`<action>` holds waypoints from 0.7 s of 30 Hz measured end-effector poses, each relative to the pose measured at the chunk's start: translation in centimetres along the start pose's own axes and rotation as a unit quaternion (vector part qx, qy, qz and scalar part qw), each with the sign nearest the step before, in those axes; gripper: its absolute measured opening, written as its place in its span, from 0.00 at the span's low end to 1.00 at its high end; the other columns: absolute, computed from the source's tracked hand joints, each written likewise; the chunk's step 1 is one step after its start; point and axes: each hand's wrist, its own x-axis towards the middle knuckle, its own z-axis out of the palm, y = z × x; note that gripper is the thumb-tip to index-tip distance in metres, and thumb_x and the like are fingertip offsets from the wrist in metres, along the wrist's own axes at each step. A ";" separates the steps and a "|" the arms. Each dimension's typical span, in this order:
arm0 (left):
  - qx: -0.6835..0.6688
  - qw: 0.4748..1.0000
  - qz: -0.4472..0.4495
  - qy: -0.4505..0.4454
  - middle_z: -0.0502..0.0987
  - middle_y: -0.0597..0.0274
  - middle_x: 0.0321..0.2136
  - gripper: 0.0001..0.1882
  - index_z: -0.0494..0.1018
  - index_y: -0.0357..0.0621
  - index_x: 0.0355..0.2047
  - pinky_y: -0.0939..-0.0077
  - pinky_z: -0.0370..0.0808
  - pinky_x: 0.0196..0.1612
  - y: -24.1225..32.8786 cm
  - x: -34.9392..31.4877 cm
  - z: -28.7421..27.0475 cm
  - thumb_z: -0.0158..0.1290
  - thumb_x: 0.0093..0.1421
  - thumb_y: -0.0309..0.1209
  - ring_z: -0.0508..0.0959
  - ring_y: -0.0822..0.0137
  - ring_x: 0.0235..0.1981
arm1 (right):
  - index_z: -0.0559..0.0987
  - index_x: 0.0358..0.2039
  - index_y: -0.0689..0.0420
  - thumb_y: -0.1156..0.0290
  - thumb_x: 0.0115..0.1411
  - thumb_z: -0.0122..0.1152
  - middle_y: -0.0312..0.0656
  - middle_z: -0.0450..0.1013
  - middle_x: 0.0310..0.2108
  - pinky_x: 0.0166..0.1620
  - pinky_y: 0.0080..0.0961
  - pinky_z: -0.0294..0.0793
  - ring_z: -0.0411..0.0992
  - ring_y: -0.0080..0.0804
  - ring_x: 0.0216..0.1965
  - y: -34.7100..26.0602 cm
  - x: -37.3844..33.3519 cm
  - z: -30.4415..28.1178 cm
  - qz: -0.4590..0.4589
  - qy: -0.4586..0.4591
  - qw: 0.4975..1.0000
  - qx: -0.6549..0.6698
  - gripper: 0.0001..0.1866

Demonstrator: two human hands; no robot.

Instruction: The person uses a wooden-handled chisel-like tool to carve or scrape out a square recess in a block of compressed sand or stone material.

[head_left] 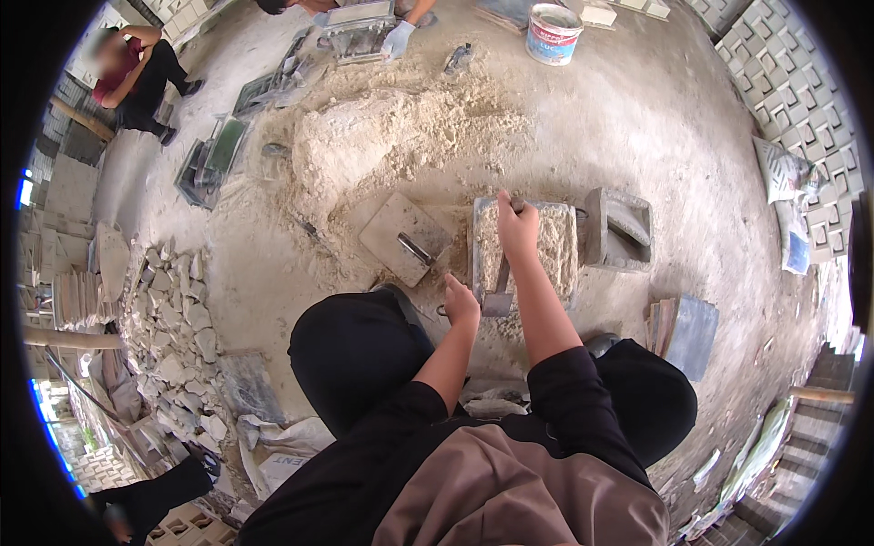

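In front of me a rectangular mould [572, 289] is filled with crumbly beige mix [553, 250]. My right hand [517, 232] is closed around the dark handle of a hand tool with a flat grey blade [498, 304], held over the mix toward the mould's near edge. By the mould's near left corner is my left hand [462, 302], its fingers curled beside a small metal loop. What they hold, if anything, is hidden. Left of the mould lies a square board [387, 227] with a shiny metal handle [417, 247] on top.
A grey box [596, 259] stands right of the mould. Beyond is a heap of pale powder [350, 136]. Flat plates [692, 337] lean at right, broken rubble [168, 328] lies left, and a paint bucket [553, 41] stands far off. A gloved co-worker's hand [398, 41] touches another mould.
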 end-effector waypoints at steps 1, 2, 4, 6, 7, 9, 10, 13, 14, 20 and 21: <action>0.023 1.000 0.007 0.004 0.71 0.44 0.40 0.34 0.64 0.33 0.46 0.61 0.62 0.47 -0.2 0.0 0.2 0.23 0.61 0.52 0.70 0.48 0.42 | 0.64 0.10 0.63 0.61 0.55 0.53 0.37 0.58 0.08 0.20 0.28 0.55 0.53 0.22 0.14 0.6 0.8 0.0 -0.003 0.008 1.000 -0.015 0.23; 0.018 1.000 0.002 -0.003 0.71 0.44 0.40 0.34 0.64 0.32 0.45 0.61 0.62 0.47 -0.3 0.1 0.5 0.23 0.61 0.52 0.69 0.48 0.42 | 0.65 0.10 0.63 0.61 0.55 0.52 0.39 0.59 0.08 0.20 0.29 0.56 0.54 0.24 0.14 1.2 1.6 0.0 -0.007 0.015 0.999 -0.030 0.23; 0.008 1.000 -0.008 -0.013 0.70 0.43 0.40 0.35 0.65 0.32 0.45 0.60 0.62 0.47 -0.6 0.6 0.6 0.21 0.61 0.52 0.69 0.48 0.43 | 0.66 0.11 0.65 0.60 0.55 0.52 0.40 0.61 0.08 0.20 0.30 0.57 0.55 0.26 0.14 1.3 2.3 0.2 -0.005 0.025 0.999 -0.047 0.23; -0.025 1.000 0.007 0.013 0.72 0.48 0.31 0.37 0.66 0.31 0.37 0.68 0.65 0.38 -1.0 1.2 0.6 0.24 0.59 0.57 0.70 0.58 0.33 | 0.67 0.11 0.65 0.60 0.55 0.52 0.41 0.61 0.08 0.21 0.31 0.58 0.56 0.27 0.14 1.0 2.6 0.4 0.000 0.032 0.998 -0.050 0.24; -0.042 0.999 0.015 0.029 0.73 0.51 0.27 0.38 0.67 0.31 0.33 0.72 0.66 0.34 -1.3 1.6 0.4 0.26 0.59 0.59 0.71 0.63 0.28 | 0.67 0.10 0.65 0.60 0.55 0.52 0.40 0.62 0.08 0.21 0.31 0.58 0.57 0.27 0.14 0.7 2.6 0.5 0.005 0.034 0.998 -0.045 0.24; -0.026 0.999 0.004 0.021 0.73 0.50 0.30 0.38 0.67 0.29 0.36 0.72 0.66 0.36 -1.5 1.4 0.6 0.26 0.59 0.59 0.72 0.63 0.30 | 0.67 0.10 0.65 0.60 0.55 0.51 0.40 0.62 0.08 0.21 0.31 0.58 0.57 0.27 0.13 0.5 3.2 0.0 0.004 0.048 0.999 -0.025 0.24; -0.018 1.000 -0.002 0.012 0.72 0.50 0.32 0.39 0.66 0.29 0.37 0.72 0.66 0.37 -1.1 0.8 1.0 0.26 0.59 0.58 0.72 0.62 0.32 | 0.67 0.10 0.65 0.60 0.55 0.51 0.40 0.62 0.08 0.21 0.31 0.58 0.57 0.26 0.13 0.6 3.8 -0.7 -0.001 0.059 0.998 -0.010 0.24; -0.013 0.999 0.018 0.029 0.70 0.49 0.39 0.39 0.63 0.28 0.43 0.73 0.65 0.41 -1.5 1.6 1.2 0.25 0.59 0.58 0.73 0.61 0.38 | 0.66 0.09 0.64 0.60 0.56 0.51 0.39 0.61 0.08 0.20 0.29 0.57 0.57 0.25 0.13 -0.5 4.0 -1.1 -0.006 0.048 0.999 0.010 0.24; -0.019 0.999 0.017 0.027 0.70 0.49 0.40 0.39 0.63 0.28 0.45 0.72 0.65 0.43 -1.9 1.9 0.9 0.25 0.59 0.58 0.72 0.61 0.39 | 0.66 0.09 0.63 0.59 0.56 0.51 0.38 0.61 0.08 0.19 0.28 0.56 0.56 0.24 0.12 -1.2 3.8 -1.0 -0.006 0.037 0.999 0.013 0.25; -0.002 1.000 0.020 0.012 0.69 0.49 0.42 0.39 0.61 0.28 0.47 0.72 0.65 0.45 -2.0 1.8 0.8 0.25 0.60 0.57 0.72 0.60 0.42 | 0.64 0.08 0.62 0.59 0.57 0.51 0.37 0.59 0.07 0.19 0.25 0.55 0.55 0.21 0.13 -2.3 2.7 -2.9 -0.015 -0.035 0.998 0.058 0.25; 0.006 1.000 0.008 0.007 0.69 0.50 0.41 0.39 0.61 0.28 0.47 0.72 0.65 0.45 -1.6 1.0 1.1 0.25 0.60 0.57 0.72 0.60 0.42 | 0.64 0.08 0.62 0.59 0.56 0.51 0.36 0.59 0.08 0.19 0.26 0.56 0.54 0.21 0.13 -2.6 2.2 -3.6 -0.003 -0.026 1.000 0.017 0.25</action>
